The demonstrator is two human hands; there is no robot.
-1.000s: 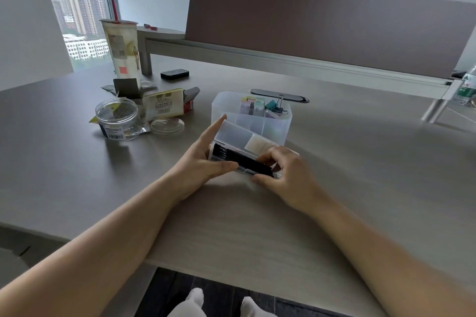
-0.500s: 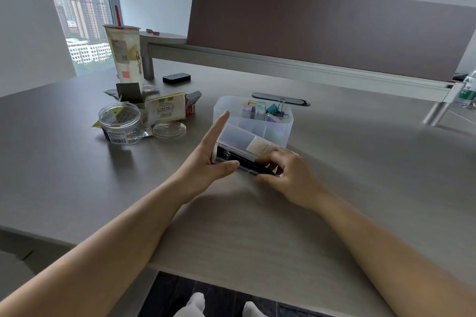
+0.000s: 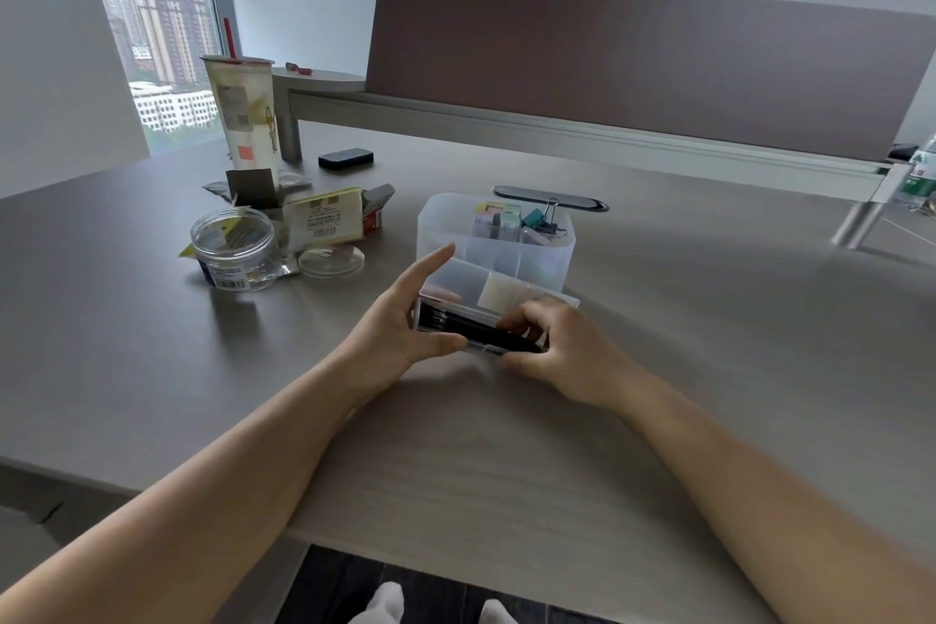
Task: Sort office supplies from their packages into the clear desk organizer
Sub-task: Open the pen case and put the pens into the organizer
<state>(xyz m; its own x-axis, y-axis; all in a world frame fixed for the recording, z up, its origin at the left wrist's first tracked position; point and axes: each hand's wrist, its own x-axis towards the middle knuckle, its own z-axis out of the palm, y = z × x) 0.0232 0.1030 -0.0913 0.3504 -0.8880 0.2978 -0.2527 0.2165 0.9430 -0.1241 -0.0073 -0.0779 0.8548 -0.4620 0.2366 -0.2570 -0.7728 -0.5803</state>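
Head view: both my forearms reach in over the desk (image 3: 506, 471). My right hand (image 3: 567, 350) curls over the near right end of a small clear case (image 3: 476, 324) holding dark pieces, fingertips (image 3: 511, 319) pinching its top edge. My left hand (image 3: 395, 334) braces the case's left end, thumb along the near side, index finger straight and raised. Just behind the case, touching it, stands the clear desk organizer (image 3: 456, 228), with pastel pads (image 3: 499, 215) and binder clips (image 3: 544, 218) in its far compartments. Farther left sit an open clear jar (image 3: 233, 248), its lid (image 3: 332, 261), torn packages (image 3: 329, 215) and a tall cup (image 3: 243, 112).
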